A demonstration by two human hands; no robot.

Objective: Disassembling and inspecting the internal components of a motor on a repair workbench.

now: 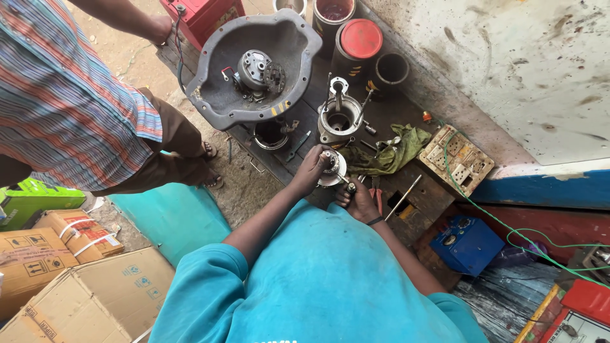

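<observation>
My left hand (309, 170) grips a small round silver motor part (333, 169) and holds it over the dark wooden workbench (427, 195). My right hand (359, 201) is just below and to the right of it, closed around a small tool (350, 187) whose tip meets the part's lower edge. Both of my arms reach out from teal sleeves. Just beyond my hands an open metal motor casing (339, 119) stands upright on the bench.
A big grey dish-shaped housing (219, 95) with a motor in it lies at the bench's far end. Nearby are a red-lidded can (360, 38), green rag (394, 152), switchboard (459, 160), blue box (466, 244) and cardboard boxes (76, 286). Another person in a striped shirt (63, 95) stands left.
</observation>
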